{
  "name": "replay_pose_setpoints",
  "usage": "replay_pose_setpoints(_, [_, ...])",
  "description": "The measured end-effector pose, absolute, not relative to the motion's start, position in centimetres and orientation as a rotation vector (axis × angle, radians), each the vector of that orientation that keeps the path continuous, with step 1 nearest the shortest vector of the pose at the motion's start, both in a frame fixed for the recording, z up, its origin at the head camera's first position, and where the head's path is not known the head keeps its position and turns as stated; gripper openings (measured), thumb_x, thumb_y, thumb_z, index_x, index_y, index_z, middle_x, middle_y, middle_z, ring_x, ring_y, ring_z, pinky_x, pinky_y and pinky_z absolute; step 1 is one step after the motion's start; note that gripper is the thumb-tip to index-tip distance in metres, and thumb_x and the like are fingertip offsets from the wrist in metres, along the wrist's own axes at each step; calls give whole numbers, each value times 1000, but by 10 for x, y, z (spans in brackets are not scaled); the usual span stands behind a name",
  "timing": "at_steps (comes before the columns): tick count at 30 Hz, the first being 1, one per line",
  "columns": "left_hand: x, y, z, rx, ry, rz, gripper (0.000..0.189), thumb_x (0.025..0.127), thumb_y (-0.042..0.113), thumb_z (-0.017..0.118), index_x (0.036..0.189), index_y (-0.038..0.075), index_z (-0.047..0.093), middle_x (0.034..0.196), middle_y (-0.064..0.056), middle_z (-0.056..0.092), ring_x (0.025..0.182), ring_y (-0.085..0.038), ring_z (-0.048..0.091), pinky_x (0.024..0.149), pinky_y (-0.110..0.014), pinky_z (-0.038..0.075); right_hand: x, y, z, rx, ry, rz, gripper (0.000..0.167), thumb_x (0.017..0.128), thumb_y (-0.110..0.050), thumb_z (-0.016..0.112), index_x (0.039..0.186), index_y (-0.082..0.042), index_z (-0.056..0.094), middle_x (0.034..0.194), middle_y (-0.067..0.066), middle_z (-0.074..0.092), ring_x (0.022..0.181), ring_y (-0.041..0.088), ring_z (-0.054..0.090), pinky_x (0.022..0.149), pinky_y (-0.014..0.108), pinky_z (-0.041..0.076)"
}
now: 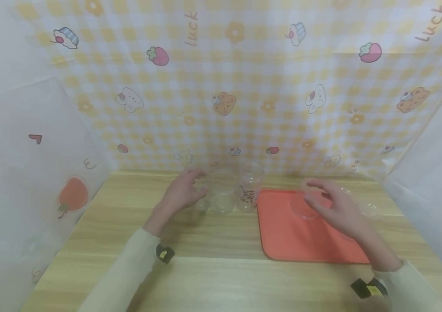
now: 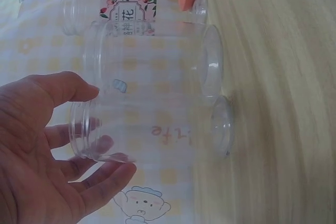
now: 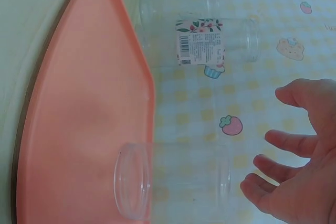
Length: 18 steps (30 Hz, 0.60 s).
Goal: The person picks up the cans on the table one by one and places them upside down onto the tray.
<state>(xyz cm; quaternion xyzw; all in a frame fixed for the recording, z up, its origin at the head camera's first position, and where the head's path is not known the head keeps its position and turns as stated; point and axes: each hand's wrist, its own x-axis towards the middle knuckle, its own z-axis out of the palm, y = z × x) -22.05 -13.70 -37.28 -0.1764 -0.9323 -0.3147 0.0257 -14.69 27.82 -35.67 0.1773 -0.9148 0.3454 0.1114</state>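
Three clear plastic jars without lids stand in a row at the back of the table. My left hand (image 1: 182, 190) is at the leftmost jar (image 2: 163, 129), thumb and loosely bent fingers spread about its neck; firm contact cannot be told. Beside it stands a wider clear jar (image 1: 222, 197), then a slim jar with a floral label (image 1: 249, 193). On the orange tray (image 1: 283, 238) another clear jar (image 3: 184, 179) stands upright. My right hand (image 1: 338, 212) hovers just above that jar's top, fingers spread and apart from it, holding nothing.
Small clear round pieces (image 1: 370, 210) lie to the right of the tray, partly hidden by my right hand. A checked cloth (image 1: 244, 86) hangs behind the wooden table (image 1: 205, 277). White sheets (image 1: 30, 173) close off both sides.
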Motion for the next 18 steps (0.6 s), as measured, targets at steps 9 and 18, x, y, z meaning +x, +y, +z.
replay_pose_setpoints(9, [-219,-147,-368,-578,-2870,-1075,54,92,22,75,140,8,57,142,-16,52,118,-41,57,92,-55,54,-143,280,-358,536,-2664,1053,41,99,-18,69,134,0,59,136,18,58,129,39,49,98,60,46])
replay_pose_setpoints(18, [-214,-155,-366,-598,-2854,-1103,53,92,20,74,140,6,56,140,-14,55,117,-41,58,94,-54,53,-141,283,-361,517,-2659,1055,39,99,-19,70,131,1,61,133,18,59,127,39,51,97,57,48])
